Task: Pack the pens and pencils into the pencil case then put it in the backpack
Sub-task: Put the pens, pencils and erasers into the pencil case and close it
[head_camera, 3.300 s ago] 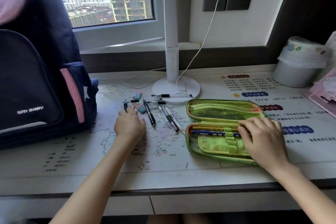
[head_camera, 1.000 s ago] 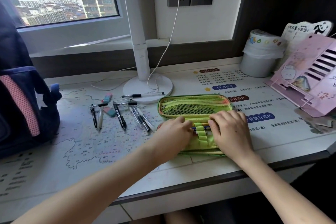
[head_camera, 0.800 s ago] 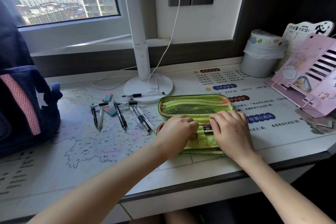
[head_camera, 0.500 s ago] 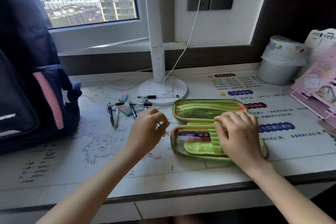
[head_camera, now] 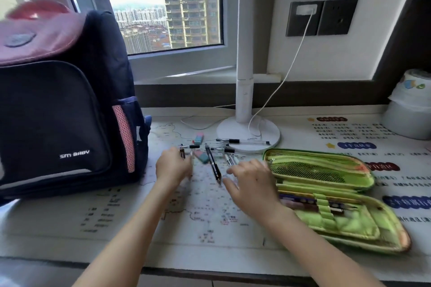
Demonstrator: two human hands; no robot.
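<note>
The pens [head_camera: 213,165] lie end-on between the hands: right hand [head_camera: 251,184] nearest, fingers spread; left hand [head_camera: 173,165] blurred, so its hold cannot be told.

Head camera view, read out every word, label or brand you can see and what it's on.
"SM BABY": white letters on the backpack front pocket.
Desk mat: printed headings and lists, too blurred to read.
Blue pencil in the pencil case: print too blurred to read.
</note>
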